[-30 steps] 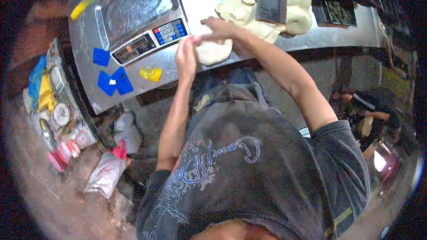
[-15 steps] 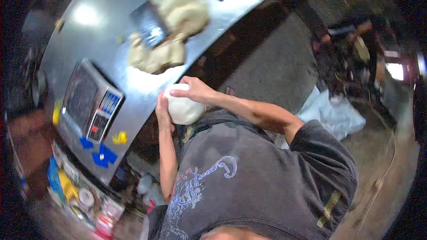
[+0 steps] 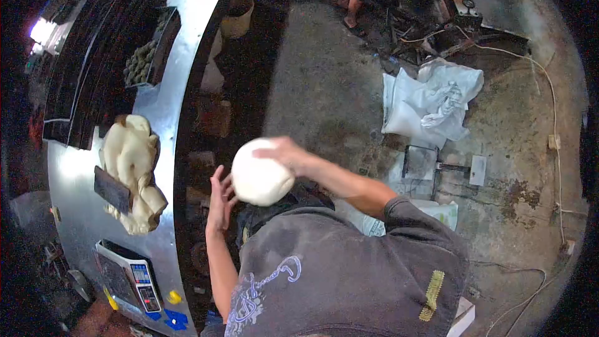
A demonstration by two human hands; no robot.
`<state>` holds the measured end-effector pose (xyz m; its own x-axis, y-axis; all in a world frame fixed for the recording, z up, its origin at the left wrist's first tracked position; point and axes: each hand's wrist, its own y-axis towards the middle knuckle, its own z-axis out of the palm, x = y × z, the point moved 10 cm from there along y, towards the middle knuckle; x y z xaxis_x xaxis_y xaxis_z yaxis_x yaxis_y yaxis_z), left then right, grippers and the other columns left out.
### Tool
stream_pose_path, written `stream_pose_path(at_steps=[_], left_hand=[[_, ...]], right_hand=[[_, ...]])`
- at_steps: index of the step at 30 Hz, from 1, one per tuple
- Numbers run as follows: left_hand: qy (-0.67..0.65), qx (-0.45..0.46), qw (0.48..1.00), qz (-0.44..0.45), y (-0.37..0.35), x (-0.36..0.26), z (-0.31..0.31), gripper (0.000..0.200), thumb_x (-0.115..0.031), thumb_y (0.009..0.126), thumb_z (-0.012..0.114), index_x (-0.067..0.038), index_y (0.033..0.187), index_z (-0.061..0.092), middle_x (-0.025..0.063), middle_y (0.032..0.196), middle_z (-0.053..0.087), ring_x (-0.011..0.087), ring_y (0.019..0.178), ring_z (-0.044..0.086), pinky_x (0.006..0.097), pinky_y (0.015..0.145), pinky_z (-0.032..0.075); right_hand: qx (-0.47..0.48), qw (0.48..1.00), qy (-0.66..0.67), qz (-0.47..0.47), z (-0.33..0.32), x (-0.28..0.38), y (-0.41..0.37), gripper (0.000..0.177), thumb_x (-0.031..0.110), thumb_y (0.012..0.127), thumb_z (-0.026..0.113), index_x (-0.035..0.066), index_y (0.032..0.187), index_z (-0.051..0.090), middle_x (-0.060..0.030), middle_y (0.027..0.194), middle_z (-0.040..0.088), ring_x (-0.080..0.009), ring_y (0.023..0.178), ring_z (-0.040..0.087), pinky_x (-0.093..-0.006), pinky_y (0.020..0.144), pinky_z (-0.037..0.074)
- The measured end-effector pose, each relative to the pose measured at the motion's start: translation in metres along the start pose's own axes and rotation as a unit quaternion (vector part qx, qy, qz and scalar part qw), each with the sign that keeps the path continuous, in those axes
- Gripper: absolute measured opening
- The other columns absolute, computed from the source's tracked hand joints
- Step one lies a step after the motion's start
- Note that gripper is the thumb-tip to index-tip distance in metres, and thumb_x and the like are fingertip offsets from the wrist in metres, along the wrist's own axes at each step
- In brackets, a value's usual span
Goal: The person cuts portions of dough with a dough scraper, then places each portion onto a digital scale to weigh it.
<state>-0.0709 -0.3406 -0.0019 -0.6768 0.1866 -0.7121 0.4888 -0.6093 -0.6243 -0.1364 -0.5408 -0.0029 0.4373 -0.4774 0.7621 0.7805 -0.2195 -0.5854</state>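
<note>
A smooth, rounded ball of white dough [image 3: 261, 178] is held in front of my body, off the table's edge. My right hand [image 3: 284, 155] grips its upper right side, slightly smeared by motion. On the other side, my left hand [image 3: 219, 203] has its fingers spread, with the tips close to the dough's left edge. A large lump of pale dough [image 3: 130, 153] lies on the metal table [image 3: 75, 212] to my left. A flat dough scraper [image 3: 112, 190] rests against that lump.
A digital scale [image 3: 128, 281] sits on the table nearer me. Dark trays [image 3: 153, 56] are at the table's far end. White sacks [image 3: 433, 100] and a platform scale [image 3: 421, 163] stand on the floor to the right. Another person's leg [image 3: 354, 9] shows beyond, near machinery.
My view has turned to the right, so the table now lies further left. My left hand's fingers have come off the dough ball and spread; my right hand keeps hold of it.
</note>
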Motion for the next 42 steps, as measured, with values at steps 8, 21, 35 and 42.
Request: stream_pose_path(at_steps=[8, 21, 35, 42], left_hand=[[0.071, -0.200, 0.974, 0.082, -0.003, 0.001, -0.113, 0.053, -0.045, 0.106, 0.048, -0.010, 0.146, 0.047, 0.0112, 0.136, 0.060, 0.0218, 0.117, 0.060, 0.0382, 0.099, 0.047], [0.058, -0.233, 0.965, 0.109, -0.054, 0.044, -0.122, 0.043, -0.033, 0.105, 0.055, -0.005, 0.137, 0.056, 0.0112, 0.125, 0.066, 0.0201, 0.113, 0.062, 0.0343, 0.100, 0.047], [0.006, -0.524, 0.837, 0.158, -0.246, 0.095, -0.381, 0.043, -0.035, 0.104, 0.055, -0.002, 0.131, 0.057, 0.0159, 0.117, 0.068, 0.0237, 0.108, 0.065, 0.0372, 0.095, 0.050], [0.042, -0.389, 0.897, 0.205, -0.181, -0.012, -0.446, 0.043, -0.036, 0.103, 0.055, -0.002, 0.130, 0.057, 0.0171, 0.121, 0.066, 0.0274, 0.117, 0.061, 0.0379, 0.100, 0.048]], right_hand=[[-0.356, 0.730, 0.315, -0.492, -0.419, 0.331, -0.081, 0.059, 0.030, 0.097, 0.063, 0.001, 0.144, 0.042, -0.0202, 0.147, 0.046, -0.0384, 0.127, 0.054, -0.0487, 0.105, 0.050], [0.013, 0.987, 0.006, -0.160, 0.059, 0.157, 0.173, 0.027, 0.021, 0.096, 0.062, 0.000, 0.114, 0.059, -0.0118, 0.100, 0.064, -0.0248, 0.087, 0.067, -0.0384, 0.078, 0.060], [-0.016, 0.730, -0.588, -0.350, 0.540, 0.027, 0.238, 0.075, 0.042, 0.076, 0.084, -0.007, 0.120, 0.048, -0.0328, 0.125, 0.051, -0.0440, 0.111, 0.058, -0.0506, 0.094, 0.049], [0.215, 0.800, -0.494, -0.264, 0.569, 0.015, 0.238, 0.051, 0.022, 0.087, 0.078, -0.004, 0.118, 0.046, -0.0197, 0.104, 0.068, -0.0231, 0.094, 0.066, -0.0390, 0.083, 0.052]])
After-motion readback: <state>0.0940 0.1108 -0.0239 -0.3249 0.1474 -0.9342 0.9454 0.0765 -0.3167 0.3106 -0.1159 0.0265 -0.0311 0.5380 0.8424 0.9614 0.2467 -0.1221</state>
